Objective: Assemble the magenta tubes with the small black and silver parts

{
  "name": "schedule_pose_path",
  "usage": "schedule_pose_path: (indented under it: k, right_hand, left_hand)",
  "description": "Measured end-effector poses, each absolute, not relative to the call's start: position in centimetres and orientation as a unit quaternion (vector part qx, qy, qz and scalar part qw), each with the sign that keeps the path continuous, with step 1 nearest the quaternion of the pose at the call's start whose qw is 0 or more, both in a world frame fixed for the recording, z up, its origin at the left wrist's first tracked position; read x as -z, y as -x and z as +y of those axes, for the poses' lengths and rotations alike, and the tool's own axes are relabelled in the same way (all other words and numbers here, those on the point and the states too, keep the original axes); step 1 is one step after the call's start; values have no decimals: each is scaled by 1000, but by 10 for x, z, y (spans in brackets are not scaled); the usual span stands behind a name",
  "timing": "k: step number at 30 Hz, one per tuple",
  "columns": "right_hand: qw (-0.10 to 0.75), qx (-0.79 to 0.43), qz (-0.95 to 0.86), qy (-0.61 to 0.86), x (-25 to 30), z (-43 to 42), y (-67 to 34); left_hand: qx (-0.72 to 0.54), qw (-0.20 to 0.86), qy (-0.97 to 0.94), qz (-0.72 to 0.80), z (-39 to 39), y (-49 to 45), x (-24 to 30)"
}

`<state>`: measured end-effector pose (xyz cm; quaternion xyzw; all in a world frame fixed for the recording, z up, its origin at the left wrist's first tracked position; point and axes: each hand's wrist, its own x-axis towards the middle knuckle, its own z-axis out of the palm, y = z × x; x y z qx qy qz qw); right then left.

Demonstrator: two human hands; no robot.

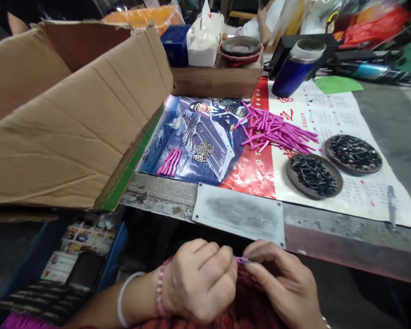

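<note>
Our left grip (200, 279) is clenched, a pink strip (242, 260) poking from its fingers, while our right grip (285, 279) nips the exposed end between thumb and forefinger. The strip sits between our two fists, just short of the worktop (154, 196); its rest is hidden from us.

We judge the step in hand to be fitting a small part to the strip's tip, and the next move to call for a steady left hold and a fine push from the right. The strip is bright magenta, narrow and straight-edged, with a dark streak along the visible end, too small for us to identify.

Before us lies a scuffed metal plate (239, 214). Farther out, a poster (260, 173) carries a short row of strips (171, 162), speckled beads (203, 151) and a loose heap of strips (277, 130), beside two dishes (317, 196) of dark slivers (313, 175). A cardboard box (123, 96) stands left.
</note>
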<state>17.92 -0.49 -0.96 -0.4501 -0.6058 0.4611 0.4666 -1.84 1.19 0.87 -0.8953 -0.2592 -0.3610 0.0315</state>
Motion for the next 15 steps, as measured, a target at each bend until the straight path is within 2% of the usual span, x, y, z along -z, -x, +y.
schedule_pose_path:
  k: [5, 15]
  right_hand:
    - [444, -471, -605, 463, 9, -2, -179]
    - [394, -469, -650, 450, 2, 8, -177]
  left_hand:
    - [331, -25, 902, -276, 15, 17, -7]
    - [359, -121, 862, -337, 13, 16, 3]
